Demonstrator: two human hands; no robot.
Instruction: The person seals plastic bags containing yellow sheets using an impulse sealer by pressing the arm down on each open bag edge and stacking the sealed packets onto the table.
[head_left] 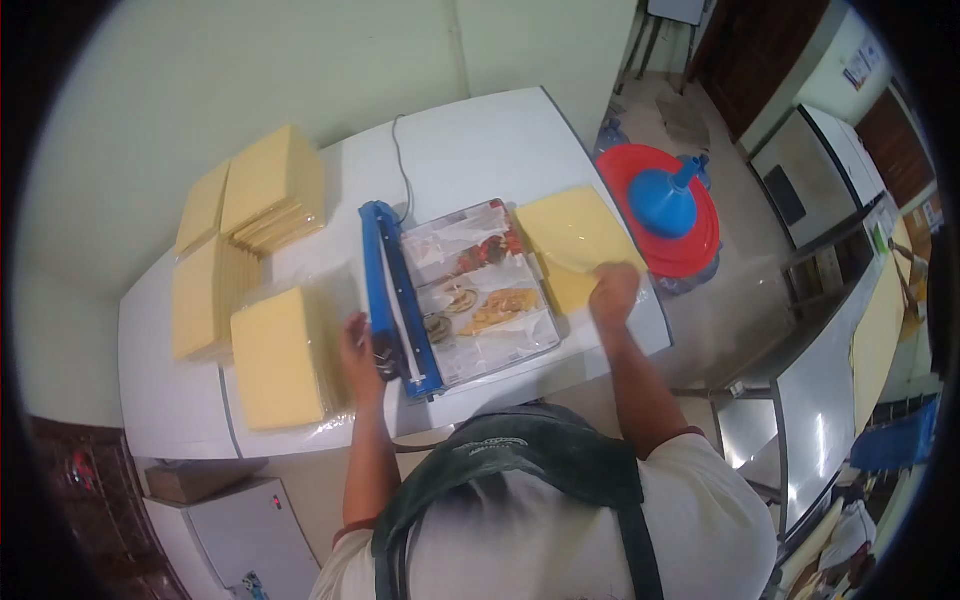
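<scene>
A blue bar sealer (405, 300) lies lengthwise on the white table. My left hand (362, 352) is at its near left end, fingers apart and beside the dark end of the bar. To the right of the sealer is a flat tray with food pictures (482, 290). Beyond it lie yellow sheets in clear plastic (570, 240). My right hand (613, 293) has its fingers closed on the near right edge of the top yellow sheet, which bends up a little. Left of the sealer stands a stack of wrapped yellow sheets (277, 360).
More yellow stacks (265, 185) stand at the table's back left. A cord (402, 160) runs behind the sealer. Past the table's right edge are a red round lid (650, 160) and a blue funnel (664, 203). A metal table (820, 420) stands farther right.
</scene>
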